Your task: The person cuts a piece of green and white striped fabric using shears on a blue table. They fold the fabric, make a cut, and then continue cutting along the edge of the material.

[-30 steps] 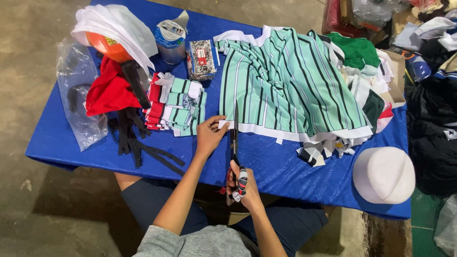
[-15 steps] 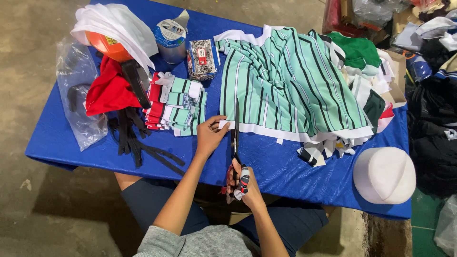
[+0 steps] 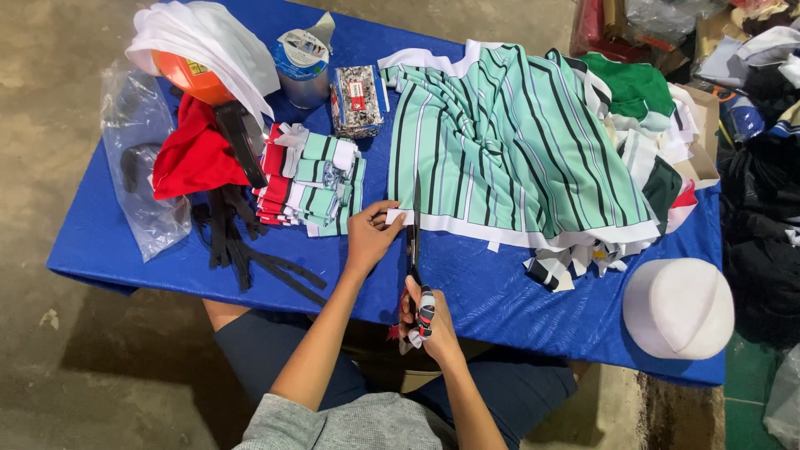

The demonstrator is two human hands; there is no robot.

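Green-and-black striped fabric (image 3: 517, 142) spread on the blue counter (image 3: 100, 242), white hem at the near edge. Left hand (image 3: 368, 237) pinching the hem's left end; right hand (image 3: 425, 317), grip closed around scissors (image 3: 413, 229), blades set into that edge. Judging by this: one stack of cut striped pieces (image 3: 312, 179) done, one large panel mostly left. One white cap (image 3: 677, 307), one tin (image 3: 302, 60).

My left hand (image 3: 367, 240) pinches the white edge of the green striped fabric (image 3: 508, 150) on the blue table (image 3: 500, 292). My right hand (image 3: 425, 321) grips scissors (image 3: 412, 242), blades at that edge, beside stacked cut pieces (image 3: 308, 179).
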